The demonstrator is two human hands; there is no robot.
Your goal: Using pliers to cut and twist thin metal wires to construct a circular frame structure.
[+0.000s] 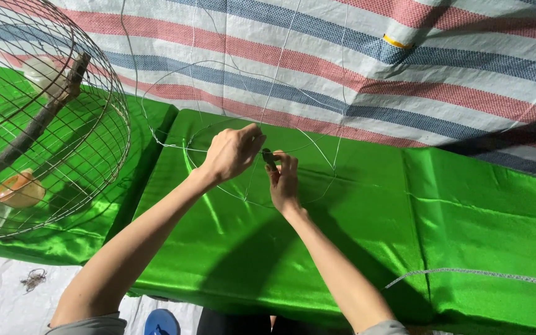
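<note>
A frame of thin silver wire [308,139], bent into loops and crossing strands, stands over a shiny green cloth [342,223]. My left hand [231,152] is closed around a wire where strands cross. My right hand [285,180] sits just beside it and grips a small dark tool [269,158], whose tip meets the same wire joint. Both forearms reach in from the bottom of the view.
A round wire cage [44,118] with a wooden perch [32,127] and an orange cup [20,189] stands at the left. A striped red, blue and white tarp [373,56] lies behind. A thin braided cord [479,273] lies on the cloth at right.
</note>
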